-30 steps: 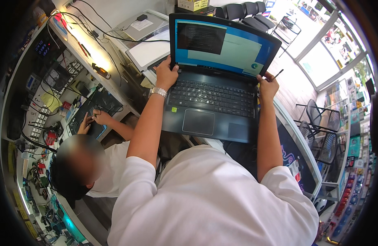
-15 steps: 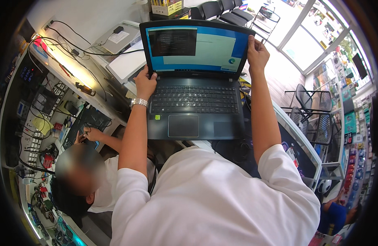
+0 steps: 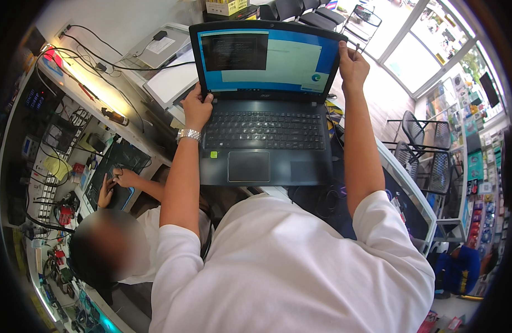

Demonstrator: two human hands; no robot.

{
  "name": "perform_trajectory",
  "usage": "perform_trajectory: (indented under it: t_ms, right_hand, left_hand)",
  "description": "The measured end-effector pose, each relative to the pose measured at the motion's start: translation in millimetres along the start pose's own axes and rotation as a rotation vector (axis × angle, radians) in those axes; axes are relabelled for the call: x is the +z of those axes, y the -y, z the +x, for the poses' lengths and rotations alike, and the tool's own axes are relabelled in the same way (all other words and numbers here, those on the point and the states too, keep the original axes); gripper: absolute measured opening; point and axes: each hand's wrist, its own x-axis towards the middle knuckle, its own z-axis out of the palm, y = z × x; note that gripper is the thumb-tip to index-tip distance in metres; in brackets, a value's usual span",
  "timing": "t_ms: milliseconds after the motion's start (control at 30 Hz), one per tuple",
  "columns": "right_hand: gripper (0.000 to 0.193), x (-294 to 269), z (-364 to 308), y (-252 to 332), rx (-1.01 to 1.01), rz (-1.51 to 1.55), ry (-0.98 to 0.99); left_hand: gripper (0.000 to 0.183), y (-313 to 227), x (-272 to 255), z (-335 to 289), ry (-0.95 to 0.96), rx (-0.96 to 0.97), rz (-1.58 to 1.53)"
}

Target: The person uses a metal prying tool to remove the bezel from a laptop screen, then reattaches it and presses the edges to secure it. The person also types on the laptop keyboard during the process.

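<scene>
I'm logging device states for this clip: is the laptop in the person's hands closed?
No, the laptop is open, its lit screen raised and its keyboard in plain view.

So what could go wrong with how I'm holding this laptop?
Your right hand grips the screen near its upper right corner, which might strain it. Your left hand grips the laptop's left side, so its front could dip. A black cable reaches the screen's left edge and might snag.

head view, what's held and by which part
An open black laptop: left grip at the screen's lower left corner, right grip at its upper right corner. A small dark item at that grip is unclear.
</scene>
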Motion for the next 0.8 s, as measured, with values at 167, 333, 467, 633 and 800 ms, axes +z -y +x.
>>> perform_trajectory:
  t_ms: [167, 333, 467, 633, 800]
  right_hand:
    - [0.050, -3, 1, -1, -0.037, -0.041, 0.010]
    - [0.056, -3, 3, -2, -0.046, -0.038, 0.018]
    - [0.057, -5, 4, -2, -0.035, -0.058, 0.020]
    - [0.057, -6, 4, -1, -0.031, -0.053, 0.031]
    - [0.060, -5, 4, 0, -0.045, -0.075, 0.033]
  left_hand:
    - [0.058, -26, -15, 2, 0.027, -0.016, 0.003]
    - [0.056, -73, -21, 29, -0.248, 0.111, -0.131]
    - [0.055, -98, -33, 52, -0.277, 0.259, -0.097]
    - [0.039, -110, -42, 60, -0.360, 0.284, 0.028]
    - [0.034, -112, -40, 61, -0.394, 0.264, 0.007]
